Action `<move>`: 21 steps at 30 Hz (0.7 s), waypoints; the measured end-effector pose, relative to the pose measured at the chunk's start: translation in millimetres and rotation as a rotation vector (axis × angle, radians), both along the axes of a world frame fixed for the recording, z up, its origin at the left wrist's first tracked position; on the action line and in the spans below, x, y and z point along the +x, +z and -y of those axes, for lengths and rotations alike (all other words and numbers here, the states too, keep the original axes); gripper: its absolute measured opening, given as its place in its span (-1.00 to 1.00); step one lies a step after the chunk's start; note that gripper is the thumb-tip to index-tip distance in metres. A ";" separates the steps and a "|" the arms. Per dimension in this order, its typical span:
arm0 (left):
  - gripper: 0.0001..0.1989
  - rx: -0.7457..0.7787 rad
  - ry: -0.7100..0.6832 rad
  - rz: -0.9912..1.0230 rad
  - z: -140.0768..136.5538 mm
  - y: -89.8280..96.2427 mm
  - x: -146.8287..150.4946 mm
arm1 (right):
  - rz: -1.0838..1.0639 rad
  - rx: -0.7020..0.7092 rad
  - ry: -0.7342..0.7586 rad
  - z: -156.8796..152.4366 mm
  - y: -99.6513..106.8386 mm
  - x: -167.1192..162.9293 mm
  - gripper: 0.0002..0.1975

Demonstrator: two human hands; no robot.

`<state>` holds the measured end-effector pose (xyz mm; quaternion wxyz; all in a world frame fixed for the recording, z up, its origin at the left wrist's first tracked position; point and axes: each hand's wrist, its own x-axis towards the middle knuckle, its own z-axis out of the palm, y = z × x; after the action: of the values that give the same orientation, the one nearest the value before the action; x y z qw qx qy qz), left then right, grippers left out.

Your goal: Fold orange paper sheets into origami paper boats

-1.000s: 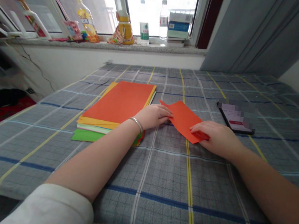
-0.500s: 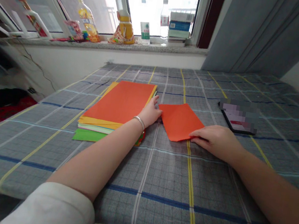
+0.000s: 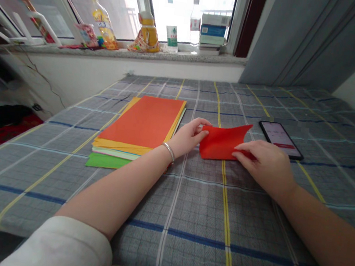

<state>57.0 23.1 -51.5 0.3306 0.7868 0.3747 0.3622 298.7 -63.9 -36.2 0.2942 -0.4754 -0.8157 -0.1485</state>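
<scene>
The red paper (image 3: 220,144), at three o'clock from the paper stack (image 3: 142,119), seems light, thin and easily creased, so the left hand (image 3: 189,137) and right hand (image 3: 266,166) suitably pinch its edges, at ten and four o'clock.

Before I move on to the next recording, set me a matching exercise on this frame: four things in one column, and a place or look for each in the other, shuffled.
Things
1. small red-orange sheet
2. paper stack
3. phone
4. silver bangle

Places and looks
A. around the wrist of the left hand
B. lying flat, just beyond the right hand
C. held in the fingers of both hands
D. orange on top, with green showing at the near edge

Right pairs: 1-C, 2-D, 3-B, 4-A
</scene>
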 end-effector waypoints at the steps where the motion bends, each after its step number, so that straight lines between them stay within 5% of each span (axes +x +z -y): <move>1: -0.76 -0.003 -0.010 0.025 3.1 1.9 1.8 | -0.023 -0.004 0.001 0.0 0.9 0.1 -0.80; 7: -0.69 0.035 -0.150 -0.041 22.3 13.1 14.8 | -0.118 0.089 0.015 -3.4 4.8 -0.3 -0.85; 14: -0.57 -0.079 -0.224 0.044 26.2 7.6 18.7 | -0.196 0.001 -0.041 -10.7 -2.2 2.3 -0.81; 21: -0.78 0.003 -0.140 0.022 31.2 8.4 21.6 | -0.240 -0.008 -0.064 -8.7 -2.0 -0.5 -0.85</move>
<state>78.6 -8.0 -43.2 0.3580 0.8076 0.3144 0.3474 298.2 -55.2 -38.3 0.3831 -0.5168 -0.7595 -0.0966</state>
